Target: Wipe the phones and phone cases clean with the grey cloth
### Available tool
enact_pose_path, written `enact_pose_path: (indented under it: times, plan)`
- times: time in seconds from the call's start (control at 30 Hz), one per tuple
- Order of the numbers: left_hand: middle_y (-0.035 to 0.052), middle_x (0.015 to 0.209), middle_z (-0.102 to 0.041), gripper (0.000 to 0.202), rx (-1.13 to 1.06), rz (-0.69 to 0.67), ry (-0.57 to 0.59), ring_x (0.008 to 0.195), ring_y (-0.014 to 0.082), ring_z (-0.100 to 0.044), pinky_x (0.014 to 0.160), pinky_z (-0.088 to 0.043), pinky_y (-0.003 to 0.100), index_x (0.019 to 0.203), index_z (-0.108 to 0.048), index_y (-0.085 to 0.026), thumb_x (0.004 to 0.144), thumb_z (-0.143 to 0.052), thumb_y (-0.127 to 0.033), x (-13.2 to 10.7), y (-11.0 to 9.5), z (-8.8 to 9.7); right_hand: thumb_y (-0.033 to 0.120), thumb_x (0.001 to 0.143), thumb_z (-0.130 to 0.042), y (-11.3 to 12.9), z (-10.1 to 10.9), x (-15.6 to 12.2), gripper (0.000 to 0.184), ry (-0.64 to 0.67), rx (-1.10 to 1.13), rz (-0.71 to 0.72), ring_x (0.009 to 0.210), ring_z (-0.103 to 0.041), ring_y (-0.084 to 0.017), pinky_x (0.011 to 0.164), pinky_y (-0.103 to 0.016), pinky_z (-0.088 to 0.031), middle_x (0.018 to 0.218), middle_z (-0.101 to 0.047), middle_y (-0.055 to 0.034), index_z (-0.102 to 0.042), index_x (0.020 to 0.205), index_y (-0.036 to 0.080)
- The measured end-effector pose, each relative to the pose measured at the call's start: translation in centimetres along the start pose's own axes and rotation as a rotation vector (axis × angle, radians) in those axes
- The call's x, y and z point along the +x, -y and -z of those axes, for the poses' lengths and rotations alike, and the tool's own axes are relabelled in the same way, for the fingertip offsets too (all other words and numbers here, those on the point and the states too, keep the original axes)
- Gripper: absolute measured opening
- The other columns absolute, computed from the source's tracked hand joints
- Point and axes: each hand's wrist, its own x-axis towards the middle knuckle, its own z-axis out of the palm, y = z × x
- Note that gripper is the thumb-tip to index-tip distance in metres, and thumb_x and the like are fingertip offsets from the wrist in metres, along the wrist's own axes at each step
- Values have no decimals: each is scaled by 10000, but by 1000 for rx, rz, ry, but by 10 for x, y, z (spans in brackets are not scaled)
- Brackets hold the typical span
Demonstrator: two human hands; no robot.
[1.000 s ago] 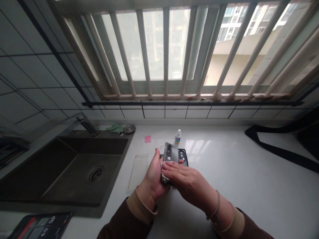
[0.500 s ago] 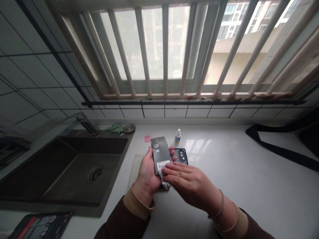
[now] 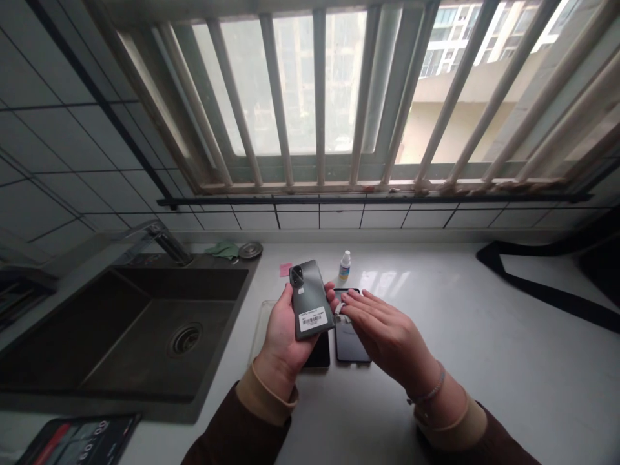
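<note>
My left hand (image 3: 285, 329) is wrapped round a dark grey smartphone (image 3: 310, 290), its back with the camera ring and white barcode label facing up. Just right of it, my right hand (image 3: 382, 326) has its fingers pressed together over a crumpled whitish wipe (image 3: 340, 314), mostly hidden under them and off the phone. Below the hands, a dark phone case (image 3: 352, 345) lies on the counter, partly covered by the right hand. A black flat device (image 3: 320, 355) and a clear tray-like piece (image 3: 258, 329) lie partly behind the left hand.
A small white spray bottle (image 3: 345, 266) and a pink sticky note (image 3: 285, 270) stand near the back. To the left are a sink (image 3: 227, 336), a faucet (image 3: 167, 242), a green cloth (image 3: 223, 250) and a timer display (image 3: 82, 440). A black strap (image 3: 542, 290) lies right.
My right hand has moved right with the wipe, off the phone's lower back, baring the label. My left hand has tilted the phone slightly.
</note>
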Motion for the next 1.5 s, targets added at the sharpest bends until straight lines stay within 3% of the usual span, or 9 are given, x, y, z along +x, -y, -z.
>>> enact_pose_path:
  times: [0.17,0.3,0.47,0.6,0.73,0.87,1.03,1.17,1.5]
  plan:
    - [213,1160,-757,571,125,-40,47,911,291,-761,811,-639,455,1241,-712,-107,1071,-427,-571,-2,8,2,39,1002,-579,5,3,-2,363,-173,241,-139,1110,-773,-216,1164,-499,-536,1167,-813,-67,-686,1283,241]
    - [102,899,-744,436,286,-94,55,707,176,-689,678,-586,298,1067,-751,-125,994,-643,-542,1,16,10,167,1045,-587,11,1,0,213,-96,558,-283,1059,-742,-212,1127,-466,-534,1109,-780,-75,-751,1149,255]
    - [111,1163,-754,410,550,-256,261,1039,214,-714,942,-556,304,1285,-723,-175,925,-801,-355,5,28,15,429,1039,-642,11,-12,3,256,48,850,-611,1326,-596,-276,1085,-390,-523,1316,-675,-113,-812,1048,238]
    - [133,1229,-745,512,669,-212,323,1087,265,-706,919,-553,330,1360,-696,-186,900,-820,-374,5,36,17,592,978,-669,5,-16,3,430,152,909,-933,945,-677,-225,824,-326,-541,1016,-740,-77,-810,1045,192]
    - [117,1138,-752,574,751,-119,223,930,223,-707,815,-570,330,1411,-676,-190,900,-790,-425,7,39,20,667,885,-727,-21,-3,1,537,164,972,-1109,795,-662,-202,709,-293,-498,915,-775,-72,-794,1023,153]
    - [130,1092,-732,526,818,-144,86,823,183,-680,771,-583,343,1325,-719,-141,894,-779,-437,11,39,24,639,901,-683,-63,29,-12,515,145,687,-1134,803,-694,-231,715,-306,-520,911,-797,-91,-799,1029,154]
    - [107,971,-761,353,979,-245,110,873,211,-695,859,-562,353,1122,-803,-148,883,-790,-408,13,38,27,495,985,-551,-97,59,-35,420,311,373,-1240,765,-691,-216,643,-273,-487,889,-801,-86,-797,1032,158]
    - [111,953,-770,328,1071,-278,150,877,232,-689,861,-545,360,1038,-814,-155,897,-763,-447,13,37,28,470,973,-558,-100,59,-41,390,474,244,-1232,628,-585,-170,565,-262,-390,713,-719,-46,-774,868,162]
    - [90,889,-737,339,1186,-292,175,857,233,-657,835,-511,349,980,-782,-158,913,-712,-482,11,35,26,490,939,-631,-101,44,-43,388,525,259,-1201,635,-587,-180,568,-274,-383,698,-712,-56,-801,878,146]
